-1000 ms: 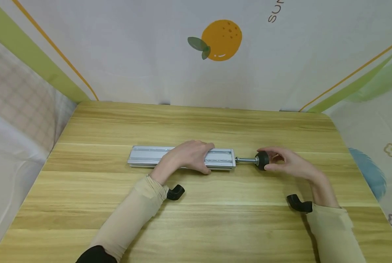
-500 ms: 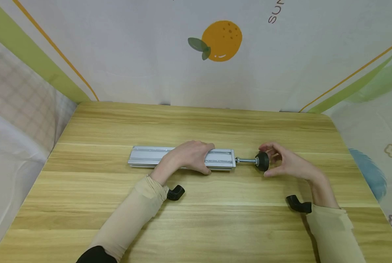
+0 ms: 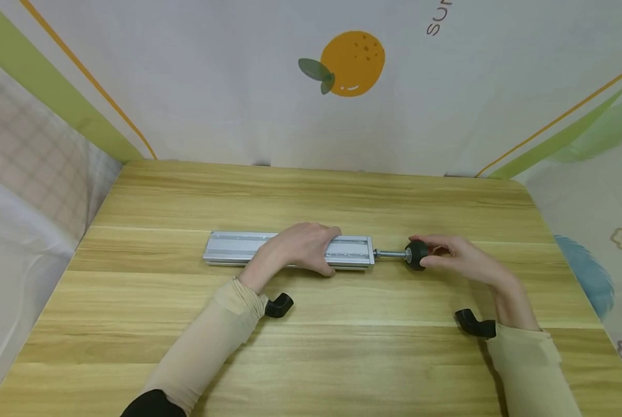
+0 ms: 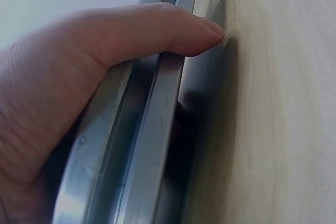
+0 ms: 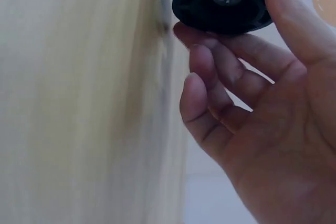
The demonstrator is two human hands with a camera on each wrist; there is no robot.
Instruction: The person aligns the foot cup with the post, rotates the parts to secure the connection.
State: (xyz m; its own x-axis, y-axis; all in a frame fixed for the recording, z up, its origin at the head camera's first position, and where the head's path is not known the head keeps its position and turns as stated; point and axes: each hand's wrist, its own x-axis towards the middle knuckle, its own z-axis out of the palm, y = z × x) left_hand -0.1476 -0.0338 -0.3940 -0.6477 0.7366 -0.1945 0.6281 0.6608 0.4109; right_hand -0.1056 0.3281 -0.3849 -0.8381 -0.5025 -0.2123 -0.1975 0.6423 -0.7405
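Left hand (image 3: pixel 302 248): curled over aluminium rail (image 3: pixel 238 248) — pressing it onto bench (image 3: pixel 311 359).
Right hand (image 3: pixel 459 258): fingertips pinch black knob (image 3: pixel 415 254) at rail's right end.

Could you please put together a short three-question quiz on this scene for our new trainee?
1. True or false: the left hand lies over the aluminium rail.
2. What does the right hand pinch: A the black knob, B the threaded rod, C the table?
3. Which end of the rail does the rod stick out of, by the person's own sides?

Key: 1 true. 2 A. 3 the right end.
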